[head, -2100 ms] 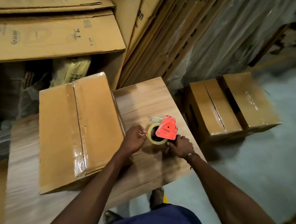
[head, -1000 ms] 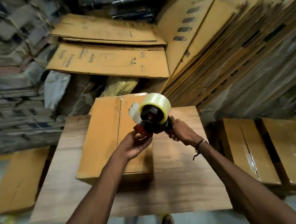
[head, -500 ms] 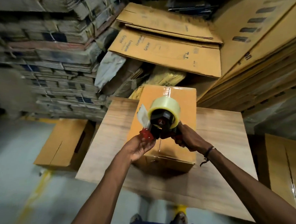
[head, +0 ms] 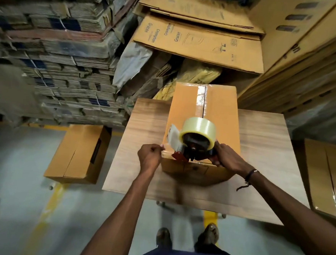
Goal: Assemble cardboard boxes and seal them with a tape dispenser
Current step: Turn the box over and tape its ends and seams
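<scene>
Right hand point(head: 227, 157) grips tape dispenser point(head: 197, 143) handle; left hand point(head: 150, 158) pinches sticky, floppy tape end point(head: 172, 137) over light, stiff box point(head: 220, 111).

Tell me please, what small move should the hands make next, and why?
Probably press the tape end onto the box's near edge. The left hand pinches the loose tape end, the right hand holds the dispenser just above that edge.

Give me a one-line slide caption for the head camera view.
Right hand holds red tape dispenser at brown cardboard box on wooden table; left hand pinches its clear tape end.
</scene>
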Motion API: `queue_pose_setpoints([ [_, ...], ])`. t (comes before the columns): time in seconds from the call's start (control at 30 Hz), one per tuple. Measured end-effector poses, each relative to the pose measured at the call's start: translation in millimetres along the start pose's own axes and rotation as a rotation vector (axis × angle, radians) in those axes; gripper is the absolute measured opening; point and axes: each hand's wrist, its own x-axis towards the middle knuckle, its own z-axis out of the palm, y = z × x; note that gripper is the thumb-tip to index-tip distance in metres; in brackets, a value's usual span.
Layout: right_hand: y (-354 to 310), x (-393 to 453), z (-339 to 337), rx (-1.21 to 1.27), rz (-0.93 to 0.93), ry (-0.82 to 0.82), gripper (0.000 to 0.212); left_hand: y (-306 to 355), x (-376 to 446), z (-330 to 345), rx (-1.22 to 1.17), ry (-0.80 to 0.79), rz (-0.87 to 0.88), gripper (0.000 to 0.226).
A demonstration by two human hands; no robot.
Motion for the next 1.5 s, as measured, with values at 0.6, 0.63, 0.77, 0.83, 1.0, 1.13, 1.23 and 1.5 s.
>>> queue_pose_setpoints([
  [0.6, 41.6, -13.7, 9.3, -0.286, 0.08, 0.065, 0.103, -49.8, 17.0, -14.5, -0.023, -0.03, -0.095, 0.021],
  [0.63, 41.6, -12.8, 8.4, -0.295, 0.08, 0.061, 0.102, -51.9, 18.5, -13.9, -0.025, -0.041, -0.103, 0.021],
  [0.77, 38.7, -12.0, 5.7, -0.263, 0.129, 0.074, 0.084, -56.8, 21.8, -9.3, -0.021, -0.062, -0.105, 0.02],
  [0.83, 39.3, -9.8, 4.2, -0.279, 0.154, 0.087, 0.085, -58.0, 22.6, -6.6, -0.013, -0.064, -0.106, 0.021],
  [1.0, 44.1, -1.6, 2.0, -0.354, 0.119, 0.088, 0.091, -63.3, 26.6, -2.3, 0.003, -0.078, -0.166, 0.021],
  [1.13, 46.2, 4.6, 0.4, -0.423, 0.115, 0.091, 0.088, -65.9, 27.6, 1.9, -0.019, -0.122, -0.205, 0.02],
  [1.23, 45.9, 6.5, -1.9, -0.465, 0.135, 0.101, 0.078, -62.4, 29.3, 4.3, -0.059, -0.164, -0.28, 0.019],
  [1.5, 52.0, 7.4, -2.6, -0.495, 0.154, 0.077, 0.083, -66.7, 39.7, 3.9, 0.073, -0.258, -0.503, 0.036],
])
